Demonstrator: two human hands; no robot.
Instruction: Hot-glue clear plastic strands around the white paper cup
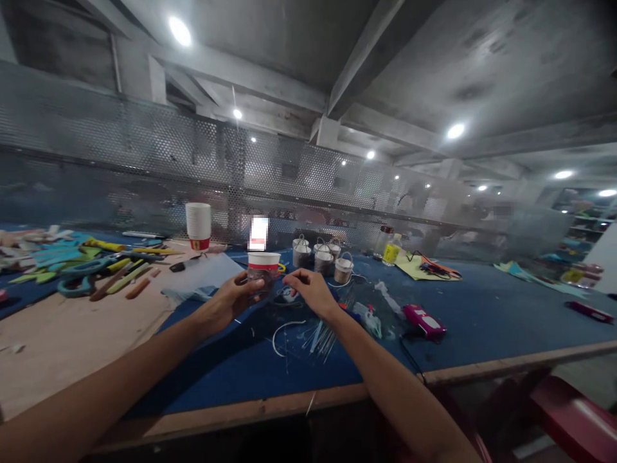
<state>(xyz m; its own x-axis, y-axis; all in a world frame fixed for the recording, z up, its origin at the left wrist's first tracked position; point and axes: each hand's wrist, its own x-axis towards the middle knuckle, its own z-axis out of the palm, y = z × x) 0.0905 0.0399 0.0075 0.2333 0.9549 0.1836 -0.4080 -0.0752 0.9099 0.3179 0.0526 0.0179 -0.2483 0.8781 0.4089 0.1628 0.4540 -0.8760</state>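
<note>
My left hand [231, 297] is closed around a paper cup [264, 259] with a white rim and a red band. Dark wrapping covers the cup's lower part, and the cup stands upright above the blue table. Just right of it, my right hand [312, 290] has its fingers pinched together near the cup's side. Whatever lies between those fingertips is too small to make out. Beyond my right hand stand several small cup-like buckets [301, 253] with looped handles. Thin sticks or wires [322, 339] lie on the table below my right wrist, beside a curved white strip [276, 337].
A stack of paper cups [198, 222] stands at the back left. Scissors [80, 283] and other tools lie on a board [96, 331]. To the right are a yellow-labelled bottle [392, 251], a magenta device [424, 321] and cables on yellow paper [409, 267]. Perforated metal screening [193, 148] runs behind.
</note>
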